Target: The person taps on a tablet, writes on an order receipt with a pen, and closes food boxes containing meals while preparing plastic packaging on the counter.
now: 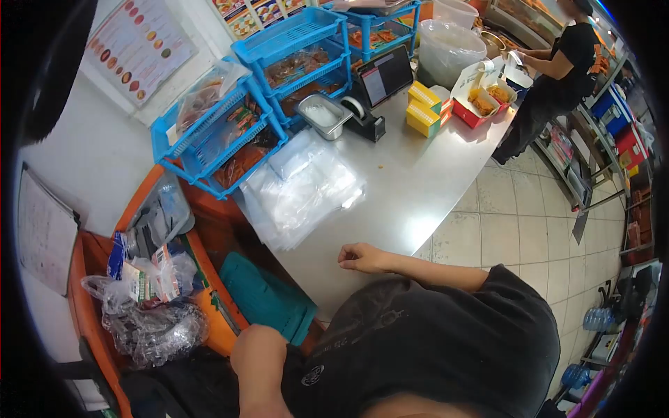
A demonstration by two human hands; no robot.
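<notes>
My right hand (357,258) hovers over the near part of the steel table (397,181), its fingers loosely curled in with nothing visible in them. Closest to it lies a stack of clear plastic bags (303,191). Only the bent left arm (259,355) shows at the bottom; my left hand is out of frame. Behind the bags stand a metal container (324,115) with white contents and a black tape dispenser (366,122). Farther along are yellow boxes (424,111) and an open red and white box (474,111) of fried food.
Blue stacked baskets (209,143) with packets line the wall, beside a tablet (385,76). A teal plastic item (268,296) and an orange-edged bin (209,306) with crumpled plastic sit left. A co-worker (557,76) stands at the far end. Shelves (592,160) line the right side.
</notes>
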